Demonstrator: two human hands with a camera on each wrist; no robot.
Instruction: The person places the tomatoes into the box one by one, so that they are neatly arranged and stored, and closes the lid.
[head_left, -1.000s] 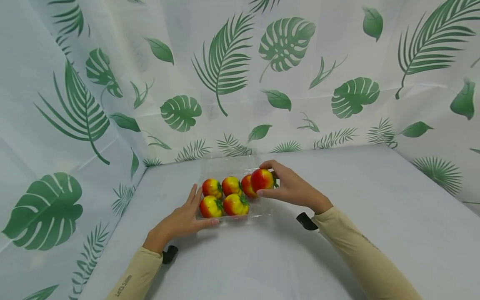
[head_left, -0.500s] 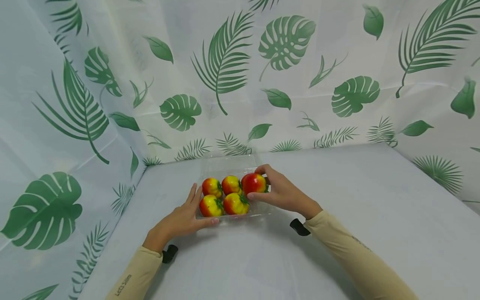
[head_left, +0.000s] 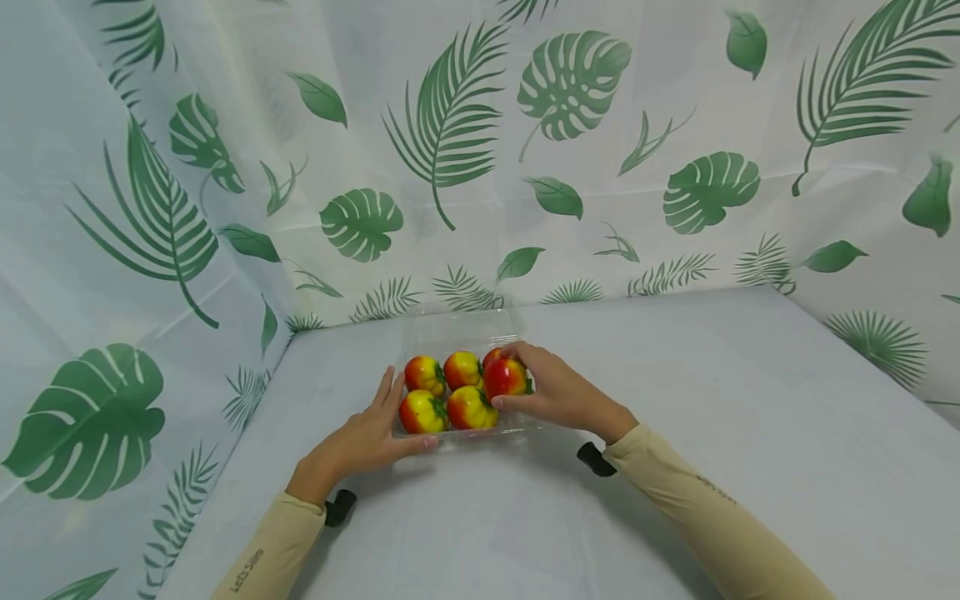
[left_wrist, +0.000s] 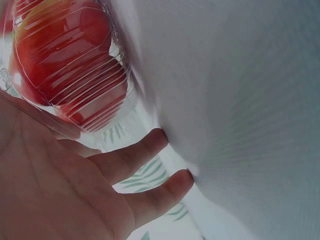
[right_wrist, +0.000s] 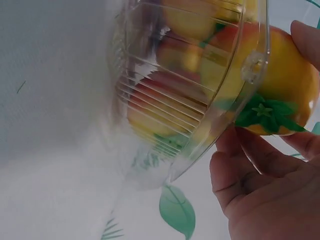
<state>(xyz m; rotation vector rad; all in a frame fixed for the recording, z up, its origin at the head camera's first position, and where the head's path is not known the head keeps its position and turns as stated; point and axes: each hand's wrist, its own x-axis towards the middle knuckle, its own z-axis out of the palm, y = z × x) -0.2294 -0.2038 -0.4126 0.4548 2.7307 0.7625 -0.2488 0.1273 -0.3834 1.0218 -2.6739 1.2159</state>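
Observation:
A clear plastic clamshell box holds several red-and-yellow round fruits with green leafy tops. My right hand grips one more such fruit between thumb and fingers, over the front right of the box. Seen in the right wrist view, this held fruit is at the box rim, its green top facing the palm. Behind it, another fruit is partly hidden. My left hand rests against the left side of the box, fingers extended and thumb along the front. Two fingertips touch the table in the left wrist view.
The box's clear lid stands open toward the back curtain, which is white with green leaves. A pale cloth covers the table. Dark wrist straps or camera mounts hang under both wrists.
My right hand has moved left and toward me with its fruit, from the box's back right side to over its front right. The left hand has stayed in place.

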